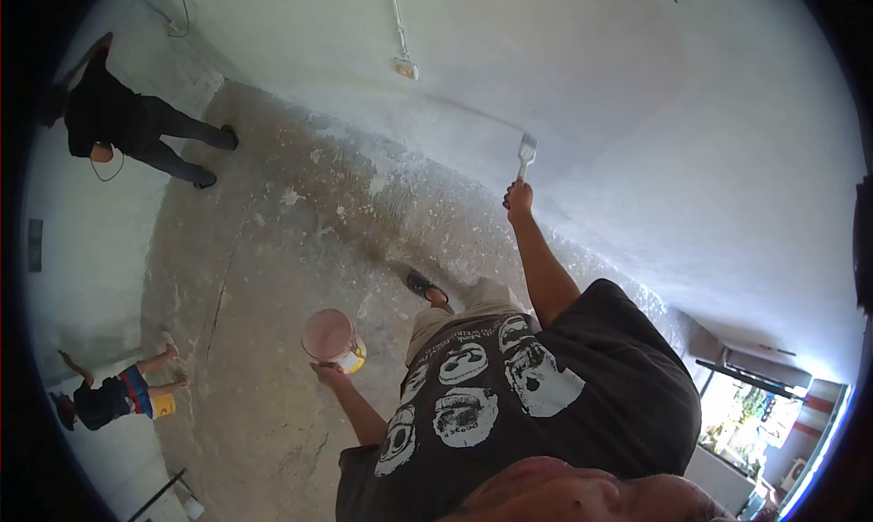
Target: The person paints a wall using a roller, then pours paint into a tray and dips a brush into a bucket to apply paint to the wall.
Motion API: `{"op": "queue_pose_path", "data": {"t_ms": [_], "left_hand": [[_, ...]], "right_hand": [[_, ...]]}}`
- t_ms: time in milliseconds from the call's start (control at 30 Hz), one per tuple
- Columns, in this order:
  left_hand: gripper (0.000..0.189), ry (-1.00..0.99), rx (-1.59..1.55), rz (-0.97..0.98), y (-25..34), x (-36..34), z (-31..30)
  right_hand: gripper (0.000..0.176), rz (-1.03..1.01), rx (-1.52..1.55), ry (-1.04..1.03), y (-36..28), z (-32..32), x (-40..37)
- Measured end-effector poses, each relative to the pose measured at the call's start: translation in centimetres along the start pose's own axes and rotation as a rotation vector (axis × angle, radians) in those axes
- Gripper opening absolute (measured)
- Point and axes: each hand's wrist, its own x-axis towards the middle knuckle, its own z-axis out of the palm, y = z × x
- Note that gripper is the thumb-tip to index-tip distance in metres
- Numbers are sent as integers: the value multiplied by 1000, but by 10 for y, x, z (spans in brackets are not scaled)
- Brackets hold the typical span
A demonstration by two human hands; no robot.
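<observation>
The bucket (353, 357) looks like smooth plastic, the floor (264, 290) rough, matt concrete, the shirt (627, 376) matt cloth.

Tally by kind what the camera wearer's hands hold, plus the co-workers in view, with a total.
Paintbrush: 1, in the right hand
Bucket: 1, in the left hand
Co-workers: 2
Total: 4
</observation>
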Motion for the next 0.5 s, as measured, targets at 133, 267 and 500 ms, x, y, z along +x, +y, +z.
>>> {"op": "queue_pose_path", "data": {"t_ms": [133, 267, 500], "left_hand": [[47, -61, 120, 85, 51, 26, 59], [47, -170, 181, 169, 91, 43, 107], [47, -321, 116, 108, 119, 37, 144]], "right_hand": [[29, -407, -78, 27, -61, 28, -87], [26, -671, -34, -66, -107, 50, -143], [33, -431, -223, 100, -40, 27, -47]]}}
